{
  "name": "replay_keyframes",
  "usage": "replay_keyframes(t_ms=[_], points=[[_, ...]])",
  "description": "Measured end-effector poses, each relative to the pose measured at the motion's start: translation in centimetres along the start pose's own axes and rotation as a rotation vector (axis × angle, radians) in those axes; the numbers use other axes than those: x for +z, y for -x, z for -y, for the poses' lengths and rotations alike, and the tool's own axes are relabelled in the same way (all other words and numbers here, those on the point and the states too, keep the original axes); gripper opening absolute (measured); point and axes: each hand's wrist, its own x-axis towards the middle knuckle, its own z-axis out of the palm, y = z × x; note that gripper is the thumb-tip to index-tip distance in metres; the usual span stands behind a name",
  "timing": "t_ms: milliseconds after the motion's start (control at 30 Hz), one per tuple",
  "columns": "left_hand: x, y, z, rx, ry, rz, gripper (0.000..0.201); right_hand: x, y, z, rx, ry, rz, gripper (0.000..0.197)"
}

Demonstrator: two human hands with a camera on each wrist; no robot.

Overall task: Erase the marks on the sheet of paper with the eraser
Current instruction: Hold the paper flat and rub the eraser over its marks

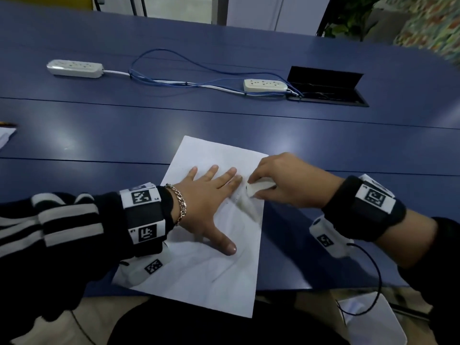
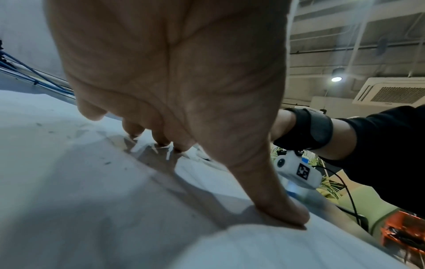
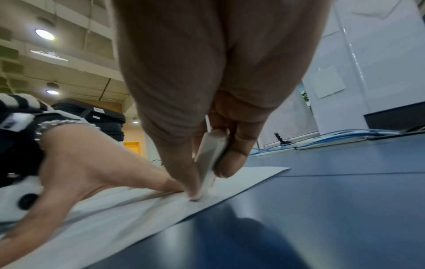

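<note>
Rubbing near the paper's edge
Left hand (image 1: 206, 195) flat on the paper (image 1: 211, 282); right hand (image 1: 286, 180) pinches the eraser (image 1: 258, 189); hard strokes could crumple or tear it.

the bench (image 1: 99, 125) is dark blue. the sheet of paper (image 1: 214, 277) on it is white, with small dark specks and a grey smudge. the eraser (image 1: 258, 188) is white too. the left sleeve (image 1: 49, 230) is black with white stripes — the right sleeve (image 1: 445, 250) is plain black. both wrist bands (image 1: 144, 215) are black with white tags that have black square patterns. the bracelet (image 1: 179, 204) is a shiny gold chain. two power strips (image 1: 74, 68) are white — the thin cables (image 1: 174, 70) are blue.
</note>
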Motion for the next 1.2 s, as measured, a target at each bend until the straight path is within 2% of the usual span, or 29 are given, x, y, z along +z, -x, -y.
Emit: replay_keyframes(t_ms=[67,200,367,500,633,700,800,833,900,967,1067,1100,1133,1200], points=[[0.2,-0.2,0.2,-0.013,-0.004,-0.008,0.161,0.5,0.3,0.7,0.009,0.006,0.014,0.034],[0.2,-0.4,0.3,-0.017,-0.035,-0.020,0.163,1.1,1.1,2.9,-0.132,-0.007,0.164,0.034],[0.2,-0.6,0.3,-0.014,-0.039,-0.006,0.164,0.1,-0.5,2.1,0.003,0.043,0.031,0.030],[0.1,-0.5,0.4,-0.013,-0.047,0.012,0.165,0.8,0.9,4.5,-0.143,0.031,0.095,0.014],[0.1,-0.4,0.3,-0.024,-0.038,0.017,0.165,0.0,-0.4,2.5,0.023,0.082,0.019,0.030],[0.1,-0.4,0.2,-0.023,-0.044,0.021,0.165,0.6,0.1,2.9,-0.005,0.081,-0.036,0.026],[0.0,-0.3,0.1,-0.027,-0.050,0.024,0.164,1.2,1.1,4.2,-0.089,0.054,0.046,0.023],[-0.1,-0.3,0.1,-0.031,-0.054,0.025,0.164,0.8,0.8,3.9,-0.045,0.066,0.068,0.025],[-0.2,-0.3,0.0,-0.039,-0.060,0.034,0.164,0.1,0.2,2.6,0.060,0.077,0.018,0.030],[-0.2,-0.3,-0.1,-0.043,-0.061,0.045,0.165,0.2,0.3,2.6,0.078,0.086,-0.013,0.029],[-0.3,-0.2,-0.4,-0.052,-0.062,0.052,0.166,1.3,1.7,5.1,-0.085,0.088,0.097,0.020],[-0.4,-0.2,-0.5,-0.057,-0.060,0.051,0.166,1.3,1.9,5.2,-0.099,0.084,0.141,0.020],[-0.5,-0.1,-0.5,-0.060,-0.060,0.052,0.165,0.8,1.6,4.8,-0.063,0.089,0.155,0.022],[-0.6,-0.2,-0.4,-0.057,-0.062,0.061,0.164,0.0,0.6,3.3,0.035,0.091,0.076,0.028]])
